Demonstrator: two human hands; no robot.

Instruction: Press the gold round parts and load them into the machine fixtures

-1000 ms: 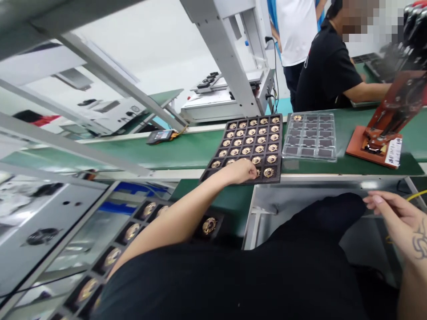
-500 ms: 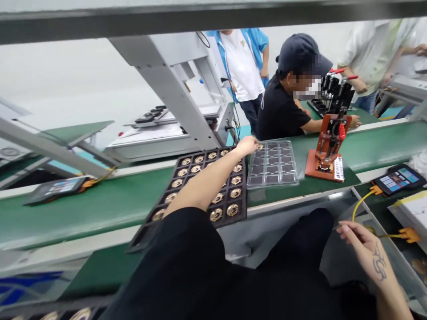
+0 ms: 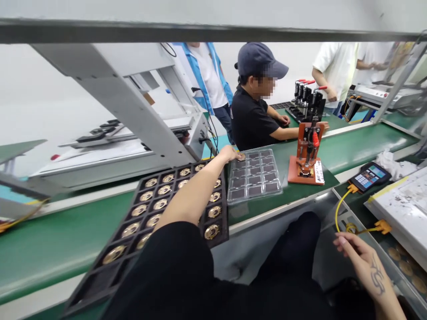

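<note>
My left hand (image 3: 229,154) reaches over the black tray and pinches a round gold-coloured metal part (image 3: 242,157). The part is at the far left compartment of a clear plastic tray (image 3: 280,190); whether it rests on the bottom I cannot tell. Beneath my left forearm lies the black compartment tray (image 3: 90,288), holding several similar gold parts (image 3: 212,231). My right hand (image 3: 362,255) is low at the right, closed with thumb and fingertips together beside a yellow cable (image 3: 338,209). What those fingertips hold, if anything, is too small to make out.
A red-brown toggle clamp fixture (image 3: 305,171) stands right of the clear tray on the green bench (image 3: 353,149). Further right are a handheld keypad device (image 3: 370,177) and a white box (image 3: 400,209). A co-worker in a cap (image 3: 255,106) sits opposite; a metal beam (image 3: 213,33) crosses overhead.
The view has shifted, so the trays and fixture appear further left. My left hand still pinches the gold part at the clear tray's far left compartment. My right hand keeps its closed pose.
</note>
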